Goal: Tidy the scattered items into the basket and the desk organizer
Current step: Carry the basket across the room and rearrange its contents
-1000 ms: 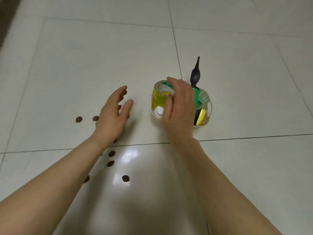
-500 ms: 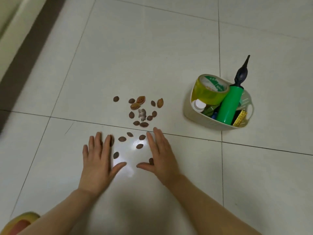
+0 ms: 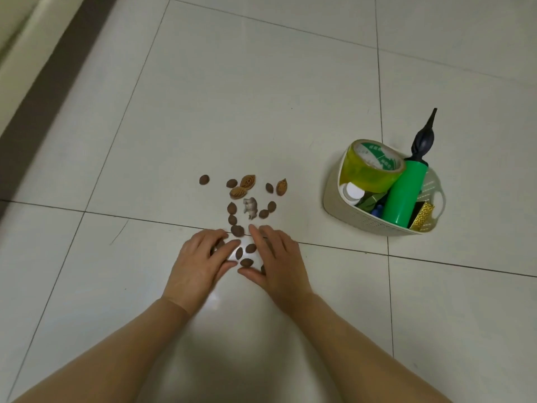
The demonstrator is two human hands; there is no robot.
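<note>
Several small brown fruit pits (image 3: 237,230) lie scattered on the pale tiled floor, with larger tan peach pits (image 3: 247,181) and a small grey animal figurine (image 3: 250,207) among them. My left hand (image 3: 200,264) and my right hand (image 3: 277,261) lie flat on the floor, palms down, fingers straight, on either side of the nearest pits (image 3: 246,262). Some pits are partly hidden under the fingers. To the right stands a cream basket (image 3: 331,199) holding a yellow tape roll (image 3: 369,170), a green balloon pump (image 3: 405,193) and other small things.
A dark skirting strip (image 3: 43,91) runs along the wall at the upper left. Dark grout lines cross the floor tiles around the pits and basket.
My right hand left the tape roll in the basket. Both hands then came down flat on the floor and have slid inward, closing round the nearest pits.
</note>
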